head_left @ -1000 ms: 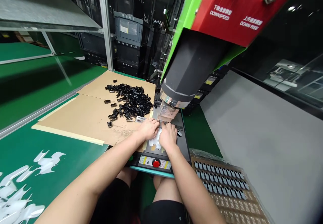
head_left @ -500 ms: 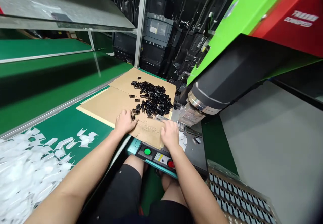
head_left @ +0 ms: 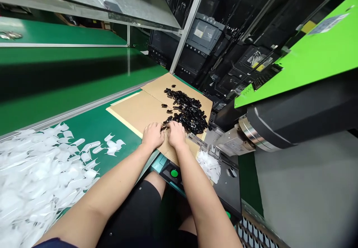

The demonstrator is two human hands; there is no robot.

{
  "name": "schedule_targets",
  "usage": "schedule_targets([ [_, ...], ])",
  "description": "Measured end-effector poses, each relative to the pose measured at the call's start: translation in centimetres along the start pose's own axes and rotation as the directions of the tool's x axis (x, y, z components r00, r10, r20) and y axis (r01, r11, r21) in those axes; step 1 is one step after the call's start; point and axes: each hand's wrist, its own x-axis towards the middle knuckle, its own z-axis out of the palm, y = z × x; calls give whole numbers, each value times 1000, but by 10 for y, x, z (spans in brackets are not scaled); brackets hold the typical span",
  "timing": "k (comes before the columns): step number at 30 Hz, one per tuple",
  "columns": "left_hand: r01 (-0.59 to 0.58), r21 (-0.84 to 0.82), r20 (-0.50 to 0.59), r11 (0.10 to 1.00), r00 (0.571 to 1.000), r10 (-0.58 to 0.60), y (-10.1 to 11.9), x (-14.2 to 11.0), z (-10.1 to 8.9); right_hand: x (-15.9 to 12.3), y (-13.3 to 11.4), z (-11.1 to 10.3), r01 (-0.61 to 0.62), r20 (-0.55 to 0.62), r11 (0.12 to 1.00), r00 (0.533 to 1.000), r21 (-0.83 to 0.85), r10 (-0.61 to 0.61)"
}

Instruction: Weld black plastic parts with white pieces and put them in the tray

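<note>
My left hand point(head_left: 153, 135) rests at the near edge of the cardboard sheet, its fingers curled on a small black plastic part point(head_left: 164, 128). Close beside it, my right hand point(head_left: 176, 133) bends its fingers against the other side of that part; its fingertips are partly hidden. Just beyond the hands lies a heap of black plastic parts point(head_left: 191, 110) on the cardboard point(head_left: 131, 108). To the right, white curved pieces point(head_left: 209, 166) lie on the dark machine base point(head_left: 228, 190), in front of a metal fixture point(head_left: 214, 151).
A green and red press with a thick black head point(head_left: 296, 113) reaches in from the right. A big pile of white curved pieces point(head_left: 36, 177) covers the green table at left. A green button point(head_left: 174, 173) sits at the machine's front; a tray of parts point(head_left: 257, 235) stands lower right.
My view has swung left. Both hands have left the fixture under the press head; the left reached the cardboard first, then the right joined it at the black part.
</note>
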Motion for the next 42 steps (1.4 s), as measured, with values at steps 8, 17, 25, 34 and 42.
schedule_targets([
  [8, -21, -20, -8, 1000, 1000, 21, -2, 0, -1, -10, -3, 0, -20, -14, 999, 1000, -30, 20],
  [17, -61, -26, 7, 998, 998, 61, -13, 0, 6, -123, 47, -24, -72, -352, 949, 918, 308, 184],
  [25, -286, -120, 2, 951, 957, 289, 73, -12, 15, -210, 151, -24, -473, -478, 817, 662, 330, 577],
  [34, -554, -125, 76, 823, 822, 564, 211, -33, 76, -199, 163, -21, -574, -397, 811, 721, 117, 567],
  [42, -649, 41, 146, 759, 756, 638, 220, -36, 87, -209, 154, -35, -524, -307, 852, 810, 2, 499],
])
